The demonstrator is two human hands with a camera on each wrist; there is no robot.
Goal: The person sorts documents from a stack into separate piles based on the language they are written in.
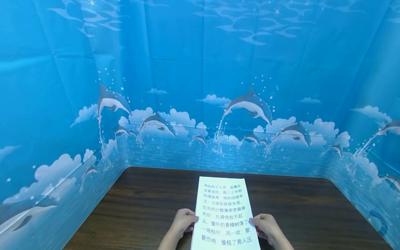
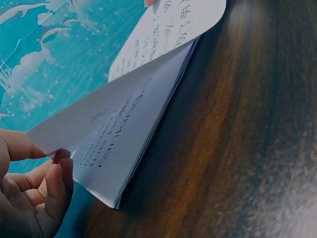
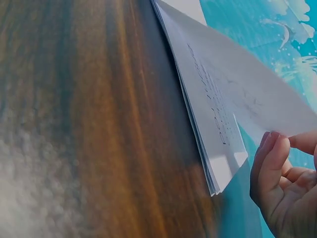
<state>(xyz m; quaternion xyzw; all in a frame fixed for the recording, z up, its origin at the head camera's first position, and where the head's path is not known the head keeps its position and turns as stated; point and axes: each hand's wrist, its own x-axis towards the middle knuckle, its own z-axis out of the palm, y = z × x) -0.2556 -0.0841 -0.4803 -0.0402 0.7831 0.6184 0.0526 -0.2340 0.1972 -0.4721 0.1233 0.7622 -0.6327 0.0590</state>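
Together, left hand [image 1: 183, 221] and right hand [image 1: 267, 227] pinch a lifted sheet [image 1: 224, 215]; only wrist views reveal the printed stack [image 2: 121, 144] beneath.

From where I stood, the left hand [image 2: 37, 191] pinched a corner of the top sheet [image 2: 91, 109], holding it tilted up off the printed pages [image 2: 131, 134] beneath. Those lay on dark, streaky wood [image 2: 237, 134], beside a blue dolphin-patterned backdrop [image 2: 67, 79].
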